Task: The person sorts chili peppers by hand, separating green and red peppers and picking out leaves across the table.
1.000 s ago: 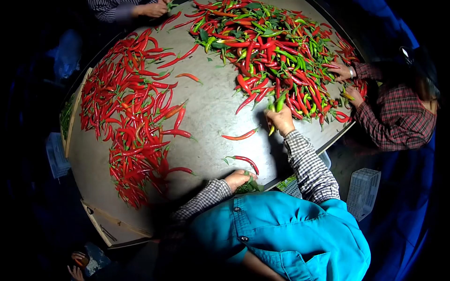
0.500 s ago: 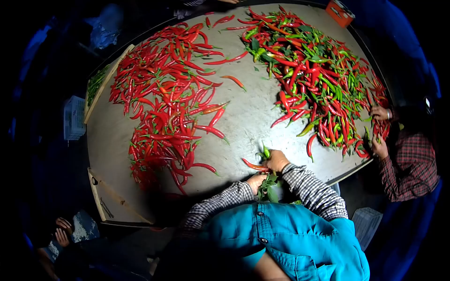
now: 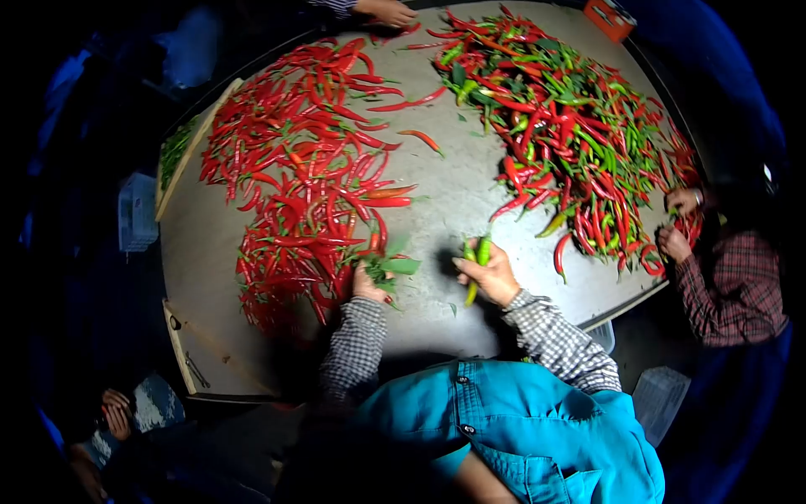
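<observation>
At the near edge of the red chili pile (image 3: 302,172), my left hand (image 3: 368,284) is closed around a sprig of green leaves (image 3: 398,265). Red chilies lie against that hand, and I cannot tell whether any are in its grip. My right hand (image 3: 499,279) is raised over the bare middle of the tabletop (image 3: 428,227), pinching green chilies (image 3: 483,249) between thumb and fingers. One yellowish-green tip points down below the thumb. To the right of it spreads a mixed heap of red and green chilies with leaves (image 3: 571,134).
Across the table a person's hand (image 3: 388,12) reaches in near some red chilies. At right, another person's hands (image 3: 678,239) handle chilies. An orange box (image 3: 609,20) stands on the far edge. Wooden strips (image 3: 195,151) border the left side. Bottom left, someone's hands (image 3: 116,413) rest together.
My left hand has moved left to the red pile with leaves in it. My right hand stays nearby, now apart from the left, holding green chilies. A hand has reached in at the far side.
</observation>
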{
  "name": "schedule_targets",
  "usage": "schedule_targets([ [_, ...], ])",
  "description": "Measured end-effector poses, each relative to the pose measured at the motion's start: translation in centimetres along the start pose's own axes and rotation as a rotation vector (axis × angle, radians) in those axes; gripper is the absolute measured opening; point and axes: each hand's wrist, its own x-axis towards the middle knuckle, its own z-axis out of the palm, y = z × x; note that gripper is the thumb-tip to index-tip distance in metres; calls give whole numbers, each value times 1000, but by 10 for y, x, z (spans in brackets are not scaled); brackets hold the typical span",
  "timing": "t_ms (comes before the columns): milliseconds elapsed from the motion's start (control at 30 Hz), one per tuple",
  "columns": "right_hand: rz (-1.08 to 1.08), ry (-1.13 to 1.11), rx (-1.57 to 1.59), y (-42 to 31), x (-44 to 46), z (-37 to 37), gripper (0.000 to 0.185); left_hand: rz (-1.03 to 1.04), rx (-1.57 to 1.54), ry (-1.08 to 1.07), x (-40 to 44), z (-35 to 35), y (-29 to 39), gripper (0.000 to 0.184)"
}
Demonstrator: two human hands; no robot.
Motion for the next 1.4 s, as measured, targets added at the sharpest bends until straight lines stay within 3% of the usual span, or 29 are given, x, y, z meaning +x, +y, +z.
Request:
schedule_targets([
  [67,128,12,-16,-23,-41,-34,23,-46,-113,-234,15,-45,7,20],
  [133,301,92,81,-43,-89,-69,21,113,-14,123,-4,-19,3,20],
  [167,302,93,218,-43,-114,-94,21,179,262,-14,-15,-36,5,27],
  [200,293,109,356,-42,-141,-119,22,407,238,86,-9,-26,-4,32],
  [233,269,211,370,-43,-170,-139,25,311,194,269,-36,14,-6,34],
  [267,301,326,434,-47,-196,-156,26,178,223,-56,-3,-43,6,35],
  [300,248,442,464,-43,-224,-174,25,287,229,149,-27,-17,-2,32],
  [333,193,545,491,-36,-247,-188,24,149,102,85,-29,-16,5,30],
  [367,187,629,494,-28,-265,-202,23,138,152,-13,-23,-37,8,31],
  [467,235,884,515,24,-299,-242,21,186,449,0,-48,-15,-3,28],
  [500,281,1022,358,50,-306,-260,18,181,456,-10,-46,-18,-6,28],
  [567,337,1118,283,92,-321,-290,18,300,899,-110,-36,-31,-11,27],
  [600,384,1154,245,105,-325,-300,20,303,904,-118,-32,-29,-18,27],
  [633,425,1271,207,118,-326,-309,31,198,766,22,-28,-28,-26,26],
  [667,417,1267,210,130,-330,-323,31,97,621,160,-27,-23,-35,28],
  [700,541,1264,-2,140,-336,-339,38,102,726,258,-46,9,-44,28],
  [733,659,1249,-217,152,-339,-355,45,113,721,253,-40,8,-49,28],
  [800,689,1458,-74,144,-327,-350,57,43,830,162,-32,10,-59,25],
  [867,470,1559,-73,121,-321,-338,44,-8,837,235,-26,10,-68,25],
  [900,466,1560,-76,123,-319,-349,44,7,813,247,-23,8,-73,24],
  [967,-123,1549,-406,117,-306,-364,25,25,776,255,-25,11,-77,23],
  [1033,-359,1363,-706,48,-251,-303,11,28,808,216,-19,6,-75,23],
  [1067,-404,1153,-664,25,-225,-277,11,22,850,177,-18,4,-74,22],
  [1100,-381,989,-634,7,-199,-251,9,27,851,177,-19,4,-74,22],
  [1133,-214,899,-722,0,-176,-233,9,56,832,148,-21,6,-77,21],
  [1200,-261,697,-806,7,-121,-214,14,94,808,115,-19,5,-78,20],
  [1267,-331,710,-1207,-2,-76,-196,28,105,868,108,-11,-7,-77,18],
  [1333,-242,878,-1432,1,-44,-185,30,79,952,158,-18,3,-74,16],
  [1400,-20,761,-1437,6,-25,-177,25,85,947,132,-21,5,-74,15],
])
